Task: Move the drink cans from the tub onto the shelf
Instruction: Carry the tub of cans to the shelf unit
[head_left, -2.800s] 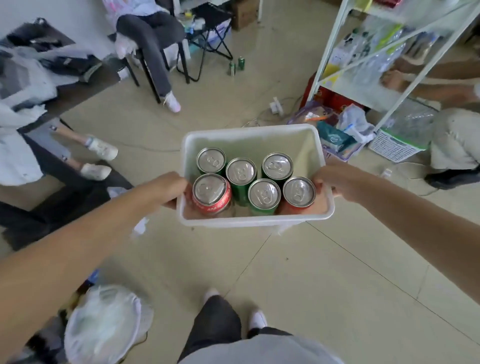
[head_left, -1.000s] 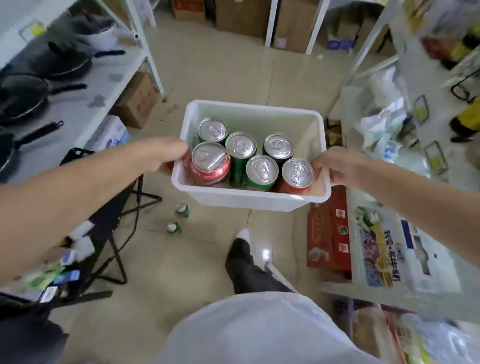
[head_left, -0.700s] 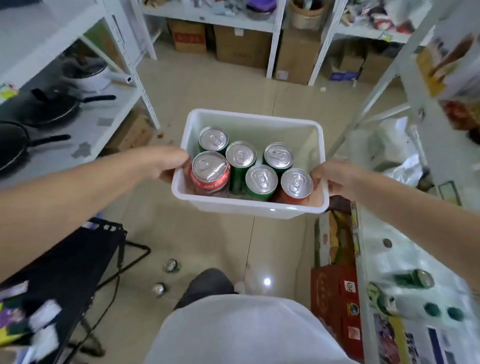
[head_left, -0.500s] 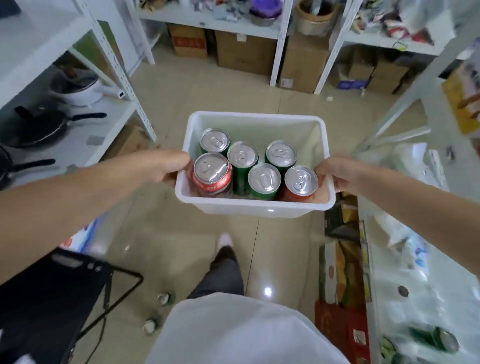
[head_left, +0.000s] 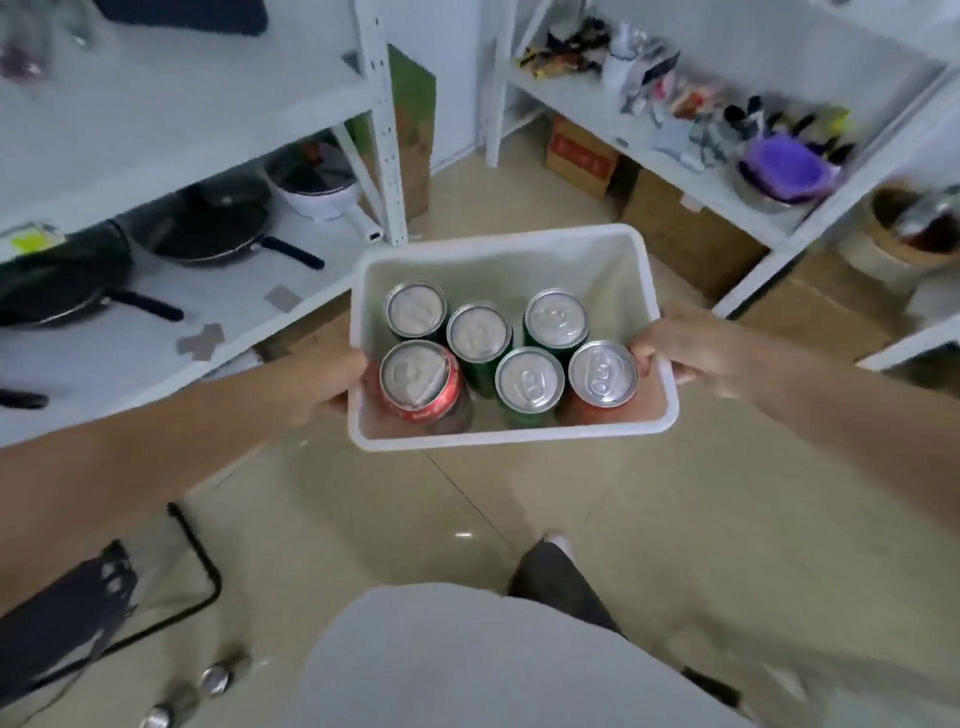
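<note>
I carry a white plastic tub (head_left: 498, 244) in front of me, above the tiled floor. My left hand (head_left: 317, 384) grips its left rim and my right hand (head_left: 685, 348) grips its right rim. Several drink cans stand upright inside, bunched toward the near wall: a red can (head_left: 418, 382) at the near left, a green can (head_left: 529, 384) in the middle, another red can (head_left: 602, 374) at the near right, and green cans behind them. A white metal shelf (head_left: 156, 332) runs along my left.
The left shelf holds black frying pans (head_left: 208, 228) and a white pot (head_left: 322, 192). Another white rack (head_left: 717, 192) with clutter and cardboard boxes (head_left: 691, 234) below stands ahead on the right. Two loose cans (head_left: 215, 680) lie on the floor by a black folding frame (head_left: 192, 561).
The view has swung left while I walk with the tub. The left shelf with pans is now closer and larger. Both hands keep the same hold on the tub.
</note>
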